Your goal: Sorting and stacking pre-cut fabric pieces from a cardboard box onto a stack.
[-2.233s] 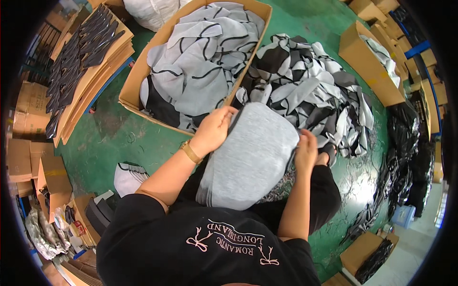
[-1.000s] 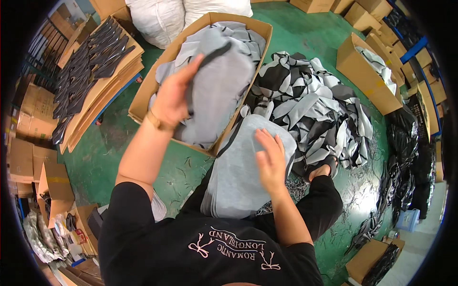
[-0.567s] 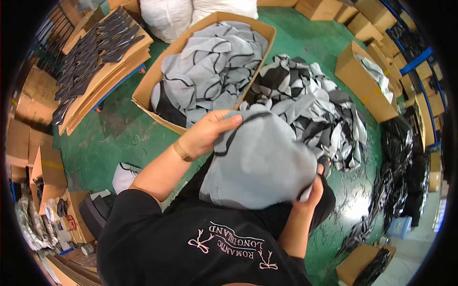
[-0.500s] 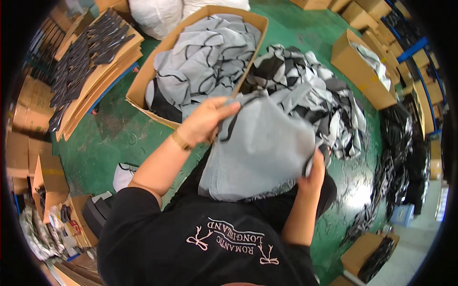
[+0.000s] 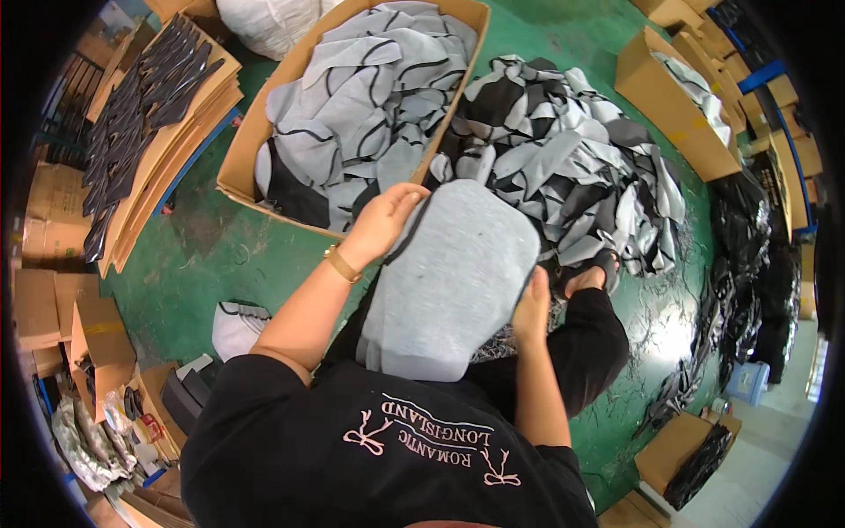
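A grey fabric piece, rounded at its far end and edged with black trim on the left, lies spread across my lap. Its near end looks layered, as if other pieces lie beneath; how many, I cannot tell. My left hand pinches the far left edge by the black trim. Along the right edge, my right hand grips the fabric, its fingers partly hidden behind it. Just beyond my left hand stands a large cardboard box filled with similar grey pieces trimmed in black.
A loose heap of grey, white and black fabric pieces covers the floor ahead on the right. Dark flat pieces lie on stacked cardboard at the left. Black plastic bags and an open carton stand on the right.
The fabric, bent and blurred before, now lies flatter across my lap. My right hand has shifted left along its edge, and my left hand slightly left and down. My foot has come into view.
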A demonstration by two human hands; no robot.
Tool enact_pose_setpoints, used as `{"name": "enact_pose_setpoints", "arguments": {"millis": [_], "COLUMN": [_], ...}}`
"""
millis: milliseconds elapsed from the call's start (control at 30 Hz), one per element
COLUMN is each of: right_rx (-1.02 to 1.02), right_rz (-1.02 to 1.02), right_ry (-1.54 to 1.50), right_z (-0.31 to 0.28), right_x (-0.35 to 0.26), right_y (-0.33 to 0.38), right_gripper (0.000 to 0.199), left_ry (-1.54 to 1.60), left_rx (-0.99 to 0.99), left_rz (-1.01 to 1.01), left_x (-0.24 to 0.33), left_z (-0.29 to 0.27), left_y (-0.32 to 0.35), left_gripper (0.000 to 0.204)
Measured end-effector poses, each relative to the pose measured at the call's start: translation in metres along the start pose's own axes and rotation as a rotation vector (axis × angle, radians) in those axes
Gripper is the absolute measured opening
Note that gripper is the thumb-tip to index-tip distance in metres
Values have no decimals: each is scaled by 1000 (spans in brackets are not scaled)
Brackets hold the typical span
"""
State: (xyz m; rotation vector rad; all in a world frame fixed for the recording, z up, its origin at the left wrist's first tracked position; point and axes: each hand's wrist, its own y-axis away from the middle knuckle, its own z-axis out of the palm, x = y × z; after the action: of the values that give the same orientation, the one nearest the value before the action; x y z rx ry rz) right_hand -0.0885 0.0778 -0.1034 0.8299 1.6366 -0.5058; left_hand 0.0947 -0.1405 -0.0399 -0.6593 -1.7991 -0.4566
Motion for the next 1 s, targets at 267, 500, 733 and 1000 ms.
{"name": "enact_pose_setpoints", "arguments": {"millis": [267, 500, 733, 1000], "right_rx": [-82, -358, -299, -331], "right_rz": [-854, -855, -824, -940], "right_ry": [866, 765, 787, 731], "right_z": [46, 88, 86, 84], "right_x": [-143, -145, -142, -144], "right_y": [-32, -5, -14, -6], "right_gripper": [53, 56, 55, 65], "left_ry": [-306, -1490, -1423, -644], "left_rx": [-283, 179, -454, -5], "left_rz": [-98, 137, -620, 61], "left_x": [-5, -187, -164, -43], "left_z": [-21, -161, -172, -205], "left_y": [-32, -135, -111, -54], "left_gripper": [24, 37, 32, 39]}}
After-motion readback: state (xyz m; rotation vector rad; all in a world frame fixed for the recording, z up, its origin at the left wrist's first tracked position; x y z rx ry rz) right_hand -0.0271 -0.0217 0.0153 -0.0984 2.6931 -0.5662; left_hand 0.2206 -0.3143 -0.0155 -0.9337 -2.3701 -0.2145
